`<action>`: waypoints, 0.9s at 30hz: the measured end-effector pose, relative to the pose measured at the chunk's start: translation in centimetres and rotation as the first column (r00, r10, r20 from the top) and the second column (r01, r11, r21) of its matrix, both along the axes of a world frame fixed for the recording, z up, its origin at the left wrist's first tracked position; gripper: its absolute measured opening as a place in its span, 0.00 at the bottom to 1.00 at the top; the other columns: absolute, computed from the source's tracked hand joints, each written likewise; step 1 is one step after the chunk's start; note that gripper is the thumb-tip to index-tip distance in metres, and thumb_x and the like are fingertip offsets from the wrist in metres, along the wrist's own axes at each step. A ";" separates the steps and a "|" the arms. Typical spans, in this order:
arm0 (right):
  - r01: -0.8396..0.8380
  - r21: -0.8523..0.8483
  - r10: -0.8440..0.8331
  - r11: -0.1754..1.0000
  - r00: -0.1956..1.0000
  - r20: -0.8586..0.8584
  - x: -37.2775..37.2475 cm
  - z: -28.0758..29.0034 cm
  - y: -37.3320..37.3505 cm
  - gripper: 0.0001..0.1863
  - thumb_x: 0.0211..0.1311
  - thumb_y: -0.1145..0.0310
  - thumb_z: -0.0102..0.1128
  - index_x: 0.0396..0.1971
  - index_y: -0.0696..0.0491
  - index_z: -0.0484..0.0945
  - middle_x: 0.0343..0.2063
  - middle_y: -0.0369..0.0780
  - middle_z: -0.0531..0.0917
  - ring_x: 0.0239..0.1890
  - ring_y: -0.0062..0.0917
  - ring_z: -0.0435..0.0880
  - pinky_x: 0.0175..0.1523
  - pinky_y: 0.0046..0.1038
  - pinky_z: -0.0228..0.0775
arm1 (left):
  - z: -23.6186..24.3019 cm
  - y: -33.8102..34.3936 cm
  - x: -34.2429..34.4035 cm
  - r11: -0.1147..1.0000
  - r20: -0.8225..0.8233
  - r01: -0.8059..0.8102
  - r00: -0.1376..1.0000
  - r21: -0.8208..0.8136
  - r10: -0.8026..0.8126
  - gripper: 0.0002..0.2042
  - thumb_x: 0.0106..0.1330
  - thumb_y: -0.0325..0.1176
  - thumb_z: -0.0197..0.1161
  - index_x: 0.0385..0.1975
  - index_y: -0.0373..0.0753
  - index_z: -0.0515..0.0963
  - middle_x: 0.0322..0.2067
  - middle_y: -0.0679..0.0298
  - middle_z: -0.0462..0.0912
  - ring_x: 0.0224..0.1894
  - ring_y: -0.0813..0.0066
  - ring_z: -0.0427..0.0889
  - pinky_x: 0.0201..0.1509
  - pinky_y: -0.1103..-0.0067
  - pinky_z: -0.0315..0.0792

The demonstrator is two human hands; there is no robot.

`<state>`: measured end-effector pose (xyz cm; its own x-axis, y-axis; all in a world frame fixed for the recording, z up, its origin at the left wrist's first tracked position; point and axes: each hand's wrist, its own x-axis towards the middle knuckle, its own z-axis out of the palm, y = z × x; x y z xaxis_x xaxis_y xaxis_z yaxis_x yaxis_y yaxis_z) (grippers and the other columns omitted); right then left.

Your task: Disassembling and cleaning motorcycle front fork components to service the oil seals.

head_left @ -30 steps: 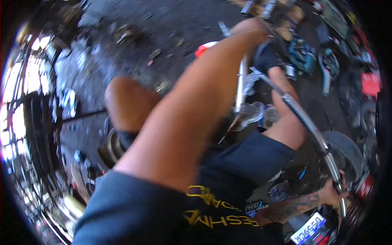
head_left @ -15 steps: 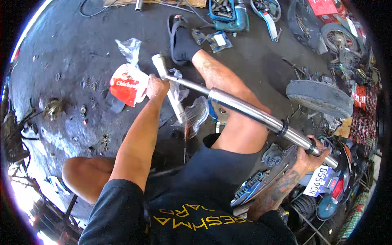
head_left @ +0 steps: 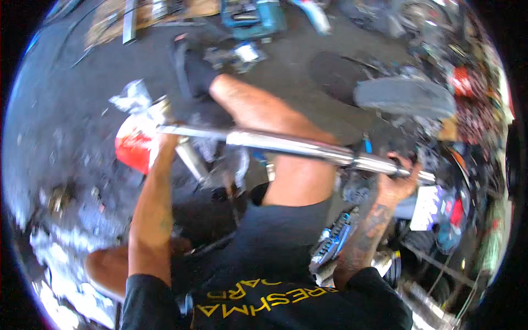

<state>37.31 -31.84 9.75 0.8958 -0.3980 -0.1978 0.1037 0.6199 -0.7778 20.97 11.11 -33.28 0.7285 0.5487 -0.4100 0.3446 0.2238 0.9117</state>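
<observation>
A long shiny chrome tube lies slantwise across in front of me, over my bare leg. From its left end a thinner rod runs out to a silver crossbar with a flared upper end. My left hand is closed round the crossbar beside the rod; motion blur hides its fingertips. Near the tube's right end, past a dark collar, my right hand wraps its fingers round it. A red and white packet shows just behind my left hand, with crumpled clear plastic above it.
A tyre lies at the right, near motorcycle parts. At the top stand a teal tool case and a sheet of cardboard. Blue-black tools rest beside my right forearm. Small parts litter the dark floor at the left.
The tube lies more level, its left end lower and its right end higher in the picture. The whole view has shifted and blurred. Both hands keep their hold.
</observation>
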 end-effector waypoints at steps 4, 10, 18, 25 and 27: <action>-0.163 0.294 0.190 0.942 0.979 -0.067 0.3 -2.3 -0.9 0.21 0.64 0.51 0.54 0.17 0.51 0.67 0.15 0.33 0.70 0.25 0.27 0.73 0.45 0.43 0.68 | 18.2 3.2 -2.9 0.991 -0.336 -0.081 0.935 0.109 0.113 0.14 0.51 0.32 0.63 0.36 0.36 0.76 0.29 0.61 0.78 0.33 0.71 0.78 0.34 0.74 0.74; -0.236 0.411 0.312 0.881 0.942 -0.127 1.5 -6.2 -3.6 0.23 0.67 0.51 0.48 0.16 0.51 0.65 0.15 0.34 0.70 0.25 0.26 0.73 0.48 0.42 0.68 | 28.8 0.5 -11.3 0.917 -0.077 0.107 0.994 0.384 -0.084 0.12 0.44 0.22 0.66 0.29 0.39 0.74 0.29 0.67 0.78 0.32 0.77 0.76 0.39 0.78 0.71; -0.219 0.478 0.332 0.851 0.929 -0.166 3.6 -8.9 -3.7 0.21 0.66 0.54 0.50 0.16 0.50 0.63 0.15 0.34 0.68 0.25 0.25 0.71 0.49 0.41 0.67 | 32.2 0.9 -16.0 0.743 0.044 0.264 0.929 0.615 -0.367 0.13 0.45 0.27 0.68 0.30 0.37 0.73 0.31 0.61 0.77 0.34 0.67 0.78 0.41 0.74 0.71; -0.211 0.415 0.300 0.885 0.940 -0.160 3.7 -8.1 -3.2 0.20 0.66 0.55 0.49 0.17 0.50 0.63 0.15 0.34 0.67 0.25 0.26 0.70 0.49 0.41 0.67 | 32.3 1.7 -16.5 0.777 0.079 0.215 0.944 0.592 -0.321 0.12 0.46 0.23 0.68 0.28 0.38 0.72 0.30 0.63 0.77 0.35 0.70 0.78 0.46 0.74 0.71; -0.242 0.444 0.336 0.863 0.931 -0.145 3.7 -8.2 -3.4 0.21 0.66 0.54 0.49 0.16 0.50 0.63 0.16 0.34 0.68 0.25 0.26 0.71 0.50 0.42 0.66 | 32.0 1.8 -16.4 0.778 0.075 0.216 0.945 0.590 -0.318 0.11 0.47 0.24 0.68 0.29 0.38 0.73 0.30 0.63 0.78 0.35 0.69 0.78 0.46 0.74 0.71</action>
<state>40.98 -35.26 1.56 0.8760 0.0322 -0.4813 -0.2664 0.8640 -0.4272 4.53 12.94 -1.26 0.9076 0.4170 0.0482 0.1497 -0.4289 0.8909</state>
